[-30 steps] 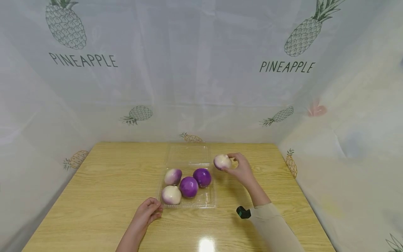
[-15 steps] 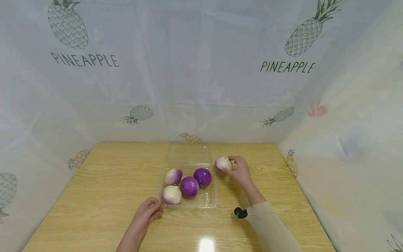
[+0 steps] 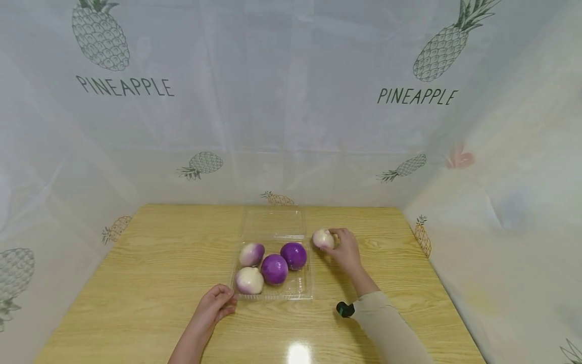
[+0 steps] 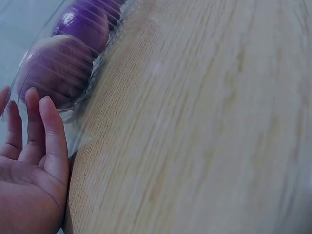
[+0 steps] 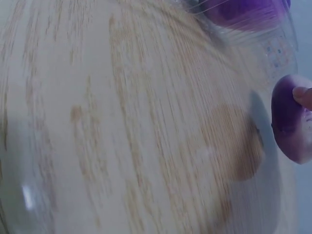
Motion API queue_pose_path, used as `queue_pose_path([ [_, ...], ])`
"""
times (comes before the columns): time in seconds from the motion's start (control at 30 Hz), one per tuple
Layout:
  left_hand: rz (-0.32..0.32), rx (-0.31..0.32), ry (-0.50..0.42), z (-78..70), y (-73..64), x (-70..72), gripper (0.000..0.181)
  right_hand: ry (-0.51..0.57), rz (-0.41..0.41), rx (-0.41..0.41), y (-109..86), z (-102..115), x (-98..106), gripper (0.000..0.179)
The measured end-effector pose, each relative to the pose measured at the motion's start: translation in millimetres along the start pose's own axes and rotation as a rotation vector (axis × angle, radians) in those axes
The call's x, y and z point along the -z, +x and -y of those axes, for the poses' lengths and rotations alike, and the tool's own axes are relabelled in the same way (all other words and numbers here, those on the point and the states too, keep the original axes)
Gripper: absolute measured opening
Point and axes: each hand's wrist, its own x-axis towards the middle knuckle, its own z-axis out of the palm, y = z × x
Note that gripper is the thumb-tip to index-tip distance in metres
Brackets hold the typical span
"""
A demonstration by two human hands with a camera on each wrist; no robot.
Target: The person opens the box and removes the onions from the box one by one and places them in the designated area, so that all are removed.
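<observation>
My right hand (image 3: 346,250) pinches a purple-and-white onion (image 3: 323,238) between thumb and fingers, just right of a clear plastic clamshell box (image 3: 297,290). Whether that onion touches the table cannot be told. In the right wrist view its purple side (image 5: 285,117) faces the camera, with the thumb (image 5: 303,95) on it. Inside the box lie two mostly white onions, one at front left (image 3: 249,281) and one behind (image 3: 251,255), plus a purple onion in the middle (image 3: 275,269) and another at right (image 3: 293,256). My left hand (image 3: 212,306) rests by the box's near left corner, fingertips (image 4: 46,105) against it.
The box's clear lid (image 3: 274,223) lies folded back behind it, near the far edge of the wooden table (image 3: 182,253). A pineapple-print curtain (image 3: 282,116) surrounds the table's back and sides. A black device (image 3: 345,309) is at the right sleeve's cuff.
My right hand has come slightly down and toward me with the onion, staying right of the box. The left hand keeps its place at the corner.
</observation>
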Motion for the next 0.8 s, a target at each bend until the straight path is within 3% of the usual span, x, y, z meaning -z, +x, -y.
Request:
queue_pose_path([
  [0.57, 0.011, 0.004, 0.001, -1.4, -0.6, -0.4, 0.007, -0.028, -0.021, 0.014, -2.3, -2.8, -7.8, 0.059],
  [0.8, 0.005, 0.001, 0.004, -0.7, -0.4, -0.3, 0.008, -0.032, -0.043, 0.066, -5.0, -2.5, -7.5, 0.055],
])
